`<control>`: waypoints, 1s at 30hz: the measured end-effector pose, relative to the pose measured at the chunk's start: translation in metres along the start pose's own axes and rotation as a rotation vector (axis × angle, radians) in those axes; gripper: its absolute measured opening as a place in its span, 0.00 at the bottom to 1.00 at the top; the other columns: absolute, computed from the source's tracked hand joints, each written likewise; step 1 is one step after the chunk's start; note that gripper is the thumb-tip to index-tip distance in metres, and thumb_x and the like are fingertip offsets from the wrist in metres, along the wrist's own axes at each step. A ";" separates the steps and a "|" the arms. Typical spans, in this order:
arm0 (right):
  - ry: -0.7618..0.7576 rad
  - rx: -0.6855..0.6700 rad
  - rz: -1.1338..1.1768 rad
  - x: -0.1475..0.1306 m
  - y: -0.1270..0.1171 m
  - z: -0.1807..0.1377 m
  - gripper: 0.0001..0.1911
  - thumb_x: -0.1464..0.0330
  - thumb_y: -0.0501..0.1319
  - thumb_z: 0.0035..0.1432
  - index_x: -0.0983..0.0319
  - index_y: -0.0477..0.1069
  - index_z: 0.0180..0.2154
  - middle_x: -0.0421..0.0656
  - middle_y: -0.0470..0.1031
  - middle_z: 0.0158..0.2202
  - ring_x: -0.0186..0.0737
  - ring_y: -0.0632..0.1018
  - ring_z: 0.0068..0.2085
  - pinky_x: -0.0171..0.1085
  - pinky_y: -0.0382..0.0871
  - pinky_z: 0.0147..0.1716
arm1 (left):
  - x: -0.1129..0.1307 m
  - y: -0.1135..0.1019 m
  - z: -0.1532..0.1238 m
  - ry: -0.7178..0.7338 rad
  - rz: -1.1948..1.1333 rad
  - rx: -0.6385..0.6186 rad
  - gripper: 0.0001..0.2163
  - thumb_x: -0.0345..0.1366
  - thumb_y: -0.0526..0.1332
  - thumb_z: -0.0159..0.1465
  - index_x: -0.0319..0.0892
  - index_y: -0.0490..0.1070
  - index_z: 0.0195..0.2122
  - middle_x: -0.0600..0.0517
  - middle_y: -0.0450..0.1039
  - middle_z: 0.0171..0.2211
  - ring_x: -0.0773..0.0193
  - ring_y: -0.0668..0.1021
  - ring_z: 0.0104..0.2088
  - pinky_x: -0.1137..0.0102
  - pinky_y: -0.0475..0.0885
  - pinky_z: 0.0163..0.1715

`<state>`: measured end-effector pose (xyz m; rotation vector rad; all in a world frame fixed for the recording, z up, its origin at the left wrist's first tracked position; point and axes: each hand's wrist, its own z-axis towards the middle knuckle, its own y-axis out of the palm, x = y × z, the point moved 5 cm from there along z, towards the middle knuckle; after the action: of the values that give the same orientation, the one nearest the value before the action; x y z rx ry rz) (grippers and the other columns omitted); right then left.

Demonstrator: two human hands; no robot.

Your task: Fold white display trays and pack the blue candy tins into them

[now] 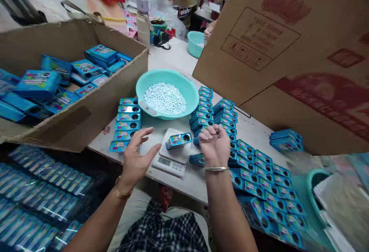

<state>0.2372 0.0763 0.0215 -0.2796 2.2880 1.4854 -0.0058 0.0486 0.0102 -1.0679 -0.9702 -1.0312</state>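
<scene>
Your left hand (137, 162) gapes wide, your right hand (216, 147) curls, contents unclear, the blue tin (176, 141) between them on the scale (170, 166) apparently being weighed, the next move wanting level handling.

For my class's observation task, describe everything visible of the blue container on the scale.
The boxy blue container looks glossy and metallic, with colourful printing and a dark circle, perhaps a hole, at one end of its top. It rests on the scale, that end toward the right hand. Neither that hand nor the left hand touches it.
</scene>
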 end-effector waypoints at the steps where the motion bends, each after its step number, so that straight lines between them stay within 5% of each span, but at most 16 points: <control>1: -0.007 0.002 0.010 -0.004 -0.004 -0.002 0.20 0.65 0.44 0.70 0.61 0.59 0.25 0.33 0.54 0.19 0.28 0.60 0.18 0.28 0.55 0.17 | -0.004 -0.008 -0.005 -0.026 -0.015 0.049 0.18 0.37 0.66 0.59 0.44 0.71 0.51 0.47 0.72 0.52 0.57 0.75 0.52 0.64 0.71 0.52; 8: -0.092 0.018 -0.150 -0.019 -0.017 -0.014 0.19 0.62 0.48 0.69 0.61 0.61 0.26 0.31 0.51 0.18 0.27 0.56 0.17 0.28 0.52 0.15 | -0.024 -0.032 -0.034 -0.131 -0.079 0.162 0.18 0.38 0.66 0.60 0.44 0.71 0.51 0.47 0.74 0.49 0.57 0.77 0.50 0.62 0.72 0.51; 15: -0.245 -0.046 -0.778 -0.015 -0.016 -0.018 0.18 0.54 0.61 0.60 0.60 0.65 0.27 0.30 0.48 0.18 0.27 0.49 0.18 0.29 0.42 0.15 | -0.026 -0.023 -0.042 -0.127 -0.021 0.066 0.18 0.39 0.65 0.61 0.45 0.71 0.52 0.48 0.74 0.50 0.57 0.77 0.49 0.62 0.72 0.51; 22: -0.450 -0.236 -1.409 -0.009 0.012 -0.020 0.21 0.52 0.57 0.62 0.61 0.68 0.25 0.35 0.59 0.21 0.31 0.59 0.24 0.32 0.54 0.24 | -0.028 -0.017 -0.044 -0.108 0.011 0.011 0.17 0.39 0.64 0.61 0.45 0.70 0.52 0.49 0.74 0.48 0.59 0.77 0.48 0.63 0.71 0.51; 26: -0.423 -0.224 -1.348 -0.003 0.014 -0.016 0.21 0.52 0.58 0.62 0.61 0.68 0.25 0.34 0.58 0.21 0.30 0.58 0.23 0.32 0.52 0.23 | -0.026 -0.012 -0.043 -0.079 0.038 -0.002 0.17 0.39 0.64 0.62 0.46 0.70 0.52 0.49 0.74 0.49 0.59 0.76 0.49 0.62 0.72 0.51; 30: -0.314 -0.116 -0.925 0.000 0.003 -0.010 0.20 0.52 0.60 0.59 0.60 0.67 0.26 0.31 0.51 0.19 0.28 0.52 0.19 0.30 0.46 0.18 | -0.019 0.009 -0.031 0.041 0.157 -0.098 0.21 0.38 0.64 0.61 0.48 0.67 0.56 0.47 0.69 0.54 0.57 0.73 0.54 0.61 0.69 0.54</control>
<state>0.2335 0.0683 0.0277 -0.9129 1.4736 1.0528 0.0025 0.0235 -0.0157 -1.1798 -0.7963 -0.9755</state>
